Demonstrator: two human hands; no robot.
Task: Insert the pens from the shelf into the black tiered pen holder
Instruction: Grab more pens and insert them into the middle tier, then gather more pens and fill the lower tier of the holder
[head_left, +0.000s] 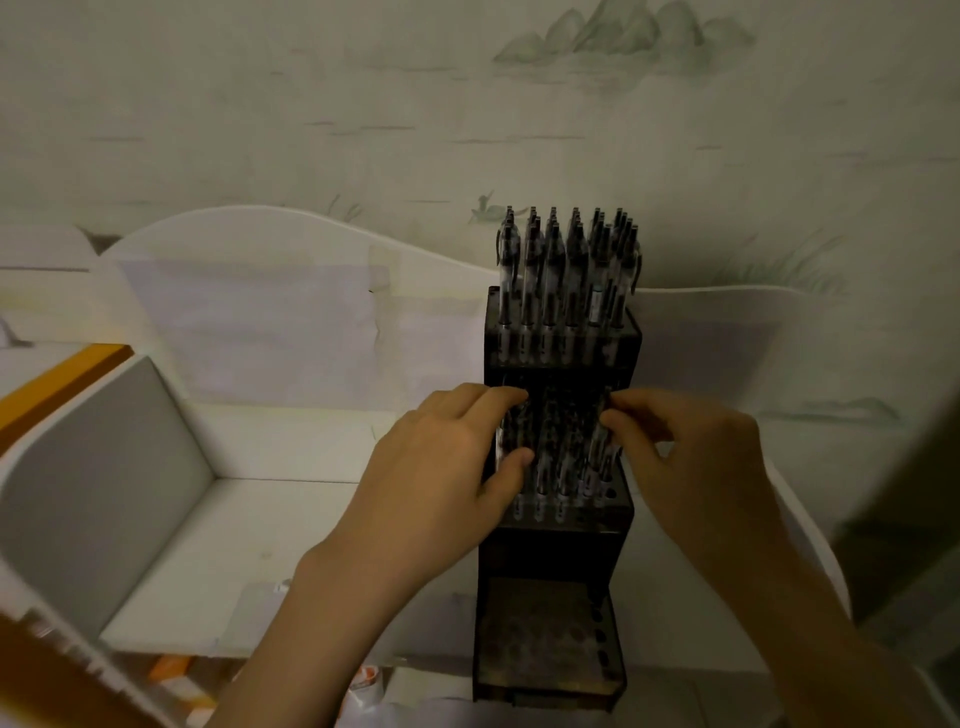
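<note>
Head view: middle-tier pens (558, 447) sit between left hand (441, 467) and right hand (691, 457).

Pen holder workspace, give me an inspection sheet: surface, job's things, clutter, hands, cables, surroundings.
Surface: white shelf with a grey side panel.
Job's things: black tiered pen holder; top tier full of pens, middle tier partly filled, bottom tier's holes empty.
Clutter: orange-and-white items below the shelf edge, blurred.
Hands: left hand and right hand both pinch pens in the middle tier.
Cables: nothing seen.
Surroundings: pale wall with a painted landscape.
</note>
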